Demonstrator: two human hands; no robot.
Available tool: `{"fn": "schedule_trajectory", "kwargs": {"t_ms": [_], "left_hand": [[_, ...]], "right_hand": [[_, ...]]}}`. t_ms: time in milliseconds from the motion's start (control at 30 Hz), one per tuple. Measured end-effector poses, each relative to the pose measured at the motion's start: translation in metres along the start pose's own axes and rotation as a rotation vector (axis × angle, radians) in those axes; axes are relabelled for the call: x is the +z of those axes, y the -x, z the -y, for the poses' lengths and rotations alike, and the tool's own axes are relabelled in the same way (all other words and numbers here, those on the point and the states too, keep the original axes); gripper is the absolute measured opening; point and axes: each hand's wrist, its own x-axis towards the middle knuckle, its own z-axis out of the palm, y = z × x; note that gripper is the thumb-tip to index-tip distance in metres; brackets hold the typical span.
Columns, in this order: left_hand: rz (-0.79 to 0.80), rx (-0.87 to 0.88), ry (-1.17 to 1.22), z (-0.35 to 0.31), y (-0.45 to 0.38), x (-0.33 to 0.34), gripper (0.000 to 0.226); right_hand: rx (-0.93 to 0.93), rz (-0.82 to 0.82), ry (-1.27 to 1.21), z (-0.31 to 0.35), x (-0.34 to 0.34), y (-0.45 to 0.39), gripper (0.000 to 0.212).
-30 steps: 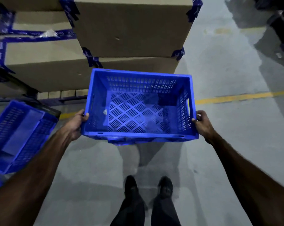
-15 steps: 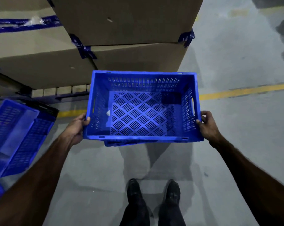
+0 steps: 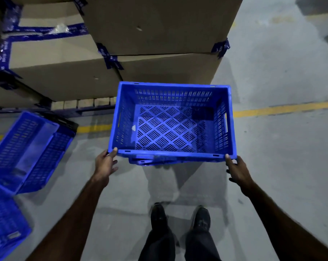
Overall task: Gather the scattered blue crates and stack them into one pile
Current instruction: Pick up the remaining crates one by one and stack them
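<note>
Apparently both hands, left hand [image 3: 105,163] and right hand [image 3: 238,170], touch crate [image 3: 170,125] corners.

Dim light; grey concrete floor [image 3: 272,166] with yellow painted line [image 3: 283,109]; stacked brown cardboard boxes [image 3: 159,25] with blue tape behind.

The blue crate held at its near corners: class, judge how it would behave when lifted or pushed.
The blue crate probably feels light for its size: walls and base are slotted, and it looks empty. It likely stays stiff, since its rim looks straight with the left hand and right hand only at its corners. Pushed across the floor, its broad flat base should slide, not tip.
</note>
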Motion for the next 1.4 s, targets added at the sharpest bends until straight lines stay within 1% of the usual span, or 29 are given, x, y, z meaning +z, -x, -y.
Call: {"fn": "schedule_trajectory", "kwargs": {"t_ms": [100,167,233,400,500,700,933,1200,1400], "left_hand": [[0.016,0.004,-0.007,-0.002,0.006,-0.001,0.032],[0.044,0.001,-0.038,-0.004,0.009,-0.002,0.025],[0.056,-0.007,-0.063,-0.005,0.010,-0.004,0.021],[0.062,-0.012,-0.114,-0.006,0.010,-0.012,0.028],[0.053,-0.027,-0.154,-0.008,0.009,-0.016,0.030],[0.092,-0.029,-0.222,-0.010,0.010,-0.021,0.031],[0.074,-0.024,-0.227,-0.003,0.019,-0.013,0.031],[0.044,0.014,-0.213,0.010,0.025,-0.002,0.034],[0.040,0.044,-0.209,0.026,0.039,0.005,0.030]], "right_hand": [[0.083,0.072,-0.155,0.001,-0.002,0.002,0.048],[0.084,0.080,-0.197,0.003,-0.003,0.003,0.049],[0.081,0.077,-0.228,0.002,-0.002,0.002,0.045],[0.058,0.063,-0.264,0.000,-0.006,-0.001,0.041],[0.025,0.078,-0.248,-0.002,-0.011,-0.005,0.041],[-0.011,0.097,-0.193,0.004,-0.024,-0.018,0.041],[-0.018,0.104,-0.154,0.016,-0.034,-0.025,0.034],[-0.017,0.134,-0.090,0.026,-0.045,-0.048,0.034],[0.003,0.146,-0.098,0.022,-0.051,-0.053,0.035]]}}
